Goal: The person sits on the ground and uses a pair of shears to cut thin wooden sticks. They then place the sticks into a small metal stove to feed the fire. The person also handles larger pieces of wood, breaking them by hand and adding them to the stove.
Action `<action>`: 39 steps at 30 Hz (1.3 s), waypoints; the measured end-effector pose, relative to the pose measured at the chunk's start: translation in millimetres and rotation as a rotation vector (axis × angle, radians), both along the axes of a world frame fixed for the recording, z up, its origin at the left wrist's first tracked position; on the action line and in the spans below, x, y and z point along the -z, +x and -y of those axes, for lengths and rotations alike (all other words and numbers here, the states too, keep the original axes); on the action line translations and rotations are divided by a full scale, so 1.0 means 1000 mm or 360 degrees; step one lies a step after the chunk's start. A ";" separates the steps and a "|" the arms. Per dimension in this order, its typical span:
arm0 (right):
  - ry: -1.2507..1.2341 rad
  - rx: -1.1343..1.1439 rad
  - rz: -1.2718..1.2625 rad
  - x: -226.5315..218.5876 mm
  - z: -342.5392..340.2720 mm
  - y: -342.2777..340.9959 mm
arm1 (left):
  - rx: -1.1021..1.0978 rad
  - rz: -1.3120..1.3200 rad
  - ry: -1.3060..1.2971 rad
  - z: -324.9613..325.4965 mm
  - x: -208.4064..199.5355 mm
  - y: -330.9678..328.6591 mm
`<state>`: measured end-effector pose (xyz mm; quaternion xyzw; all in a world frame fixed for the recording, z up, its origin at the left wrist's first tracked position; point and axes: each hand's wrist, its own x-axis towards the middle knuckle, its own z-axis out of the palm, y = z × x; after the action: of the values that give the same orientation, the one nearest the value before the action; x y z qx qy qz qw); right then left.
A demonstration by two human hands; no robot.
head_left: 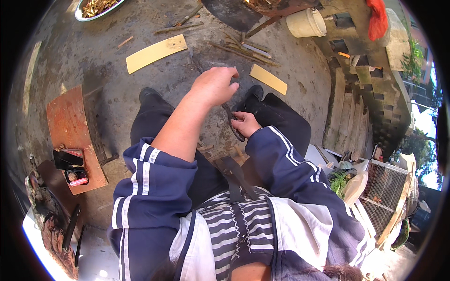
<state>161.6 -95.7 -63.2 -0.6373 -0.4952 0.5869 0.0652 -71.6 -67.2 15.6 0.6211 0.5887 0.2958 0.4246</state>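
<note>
A long, thin dark metal tool (229,112) slants between my knees, with a curved end near me and its far part toward the ground. My right hand (247,124) closes on the curved end, fingers and thumb pinched around it. My left hand (215,85) is above the tool's middle, its back upward and its thumb apart from the index finger. The other left fingers are hidden under the hand, and whether they touch the tool cannot be seen. A pale yellow board (156,54) lies on the ground ahead to the left, and a smaller yellow piece (268,79) rests by my right foot.
Sticks (241,50) lie scattered ahead. A white bucket (306,23) stands at the far right near a block wall (370,84). At left, a reddish-brown board (70,119) bears a black box (70,161). A rimmed basin (80,15) of chips sits far left.
</note>
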 end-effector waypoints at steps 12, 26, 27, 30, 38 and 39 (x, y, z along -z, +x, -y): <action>-0.0032 0.0143 -0.0240 -0.060 0.019 0.032 | 0.0026 -0.0019 -0.0038 0.003 -0.002 0.003; 0.0175 -0.0114 0.0035 0.000 0.021 0.001 | -0.0005 0.0001 -0.0019 0.009 0.002 0.001; 0.0226 -0.0113 0.0088 0.007 0.023 0.000 | 0.0000 0.0004 -0.0021 0.008 0.002 0.002; 0.0274 -0.0197 0.0258 0.004 0.023 -0.012 | 0.0016 0.0001 -0.0032 0.006 0.001 0.002; 0.0088 -0.0227 0.0118 0.009 0.012 -0.003 | -0.0046 0.0008 0.0082 0.004 0.004 0.000; 0.0069 -0.0185 0.0054 0.009 0.011 -0.002 | -0.0047 0.0014 0.0075 0.004 0.003 0.000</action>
<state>159.4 -106.6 -72.6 -0.6158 -0.5450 0.5679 0.0363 -72.1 -70.8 12.3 0.6210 0.5887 0.3185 0.4079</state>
